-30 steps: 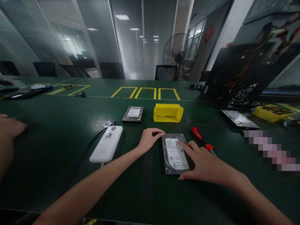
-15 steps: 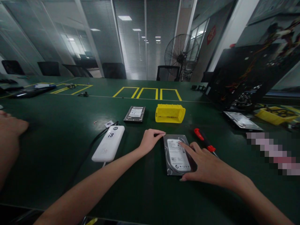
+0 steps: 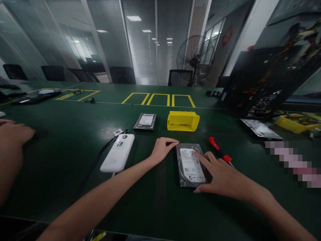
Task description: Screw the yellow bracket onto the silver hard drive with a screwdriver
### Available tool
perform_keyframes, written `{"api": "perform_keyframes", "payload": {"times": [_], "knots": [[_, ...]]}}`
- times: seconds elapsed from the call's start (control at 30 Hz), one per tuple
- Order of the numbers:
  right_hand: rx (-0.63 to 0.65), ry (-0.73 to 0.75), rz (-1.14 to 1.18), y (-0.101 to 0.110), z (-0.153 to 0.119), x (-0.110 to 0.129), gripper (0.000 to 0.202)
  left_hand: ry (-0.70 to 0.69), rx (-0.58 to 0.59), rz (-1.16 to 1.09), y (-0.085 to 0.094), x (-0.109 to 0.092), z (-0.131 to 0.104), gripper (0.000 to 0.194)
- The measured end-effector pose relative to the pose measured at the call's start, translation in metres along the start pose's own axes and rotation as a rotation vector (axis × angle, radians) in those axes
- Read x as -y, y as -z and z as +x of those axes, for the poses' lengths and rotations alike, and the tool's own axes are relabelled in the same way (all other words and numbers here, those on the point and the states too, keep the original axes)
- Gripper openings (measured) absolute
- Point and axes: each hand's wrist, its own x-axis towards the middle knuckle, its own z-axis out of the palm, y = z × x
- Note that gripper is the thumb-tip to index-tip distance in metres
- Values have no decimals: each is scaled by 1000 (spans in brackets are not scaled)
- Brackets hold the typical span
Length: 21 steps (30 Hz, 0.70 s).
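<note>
A hard drive [image 3: 192, 165] with a white label lies flat on the green table, label up. My left hand [image 3: 163, 149] is at its upper left corner, thumb and forefinger pinched together; anything between the tips is too small to make out. Over the drive's right side, my right hand [image 3: 220, 170] is spread open, its forefinger on the label and its thumb by the lower right corner. A red and black screwdriver [image 3: 219, 149] lies just beyond this hand. Farther back are a second hard drive [image 3: 145, 121] and a yellow bin [image 3: 183, 121] tipped on its side.
A white power bank [image 3: 117, 153] with a black cable lies left of my forearm. Another person's hand [image 3: 17, 134] rests at the far left. On the right stand a computer case [image 3: 260, 80], a metal-coloured drive [image 3: 260, 129] and a yellow tray [image 3: 296, 124] with cables.
Both my hands and the hard drive keep their places relative to each other. The view has shifted slightly, and the other person's hand at the left reaches a little further in.
</note>
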Motion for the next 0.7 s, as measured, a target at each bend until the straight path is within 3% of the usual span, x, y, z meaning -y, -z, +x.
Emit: {"api": "perform_keyframes", "payload": {"times": [0.7], "knots": [[-15, 9, 31, 0, -2, -1, 114, -13, -17, -41, 1, 4, -1, 20]]}}
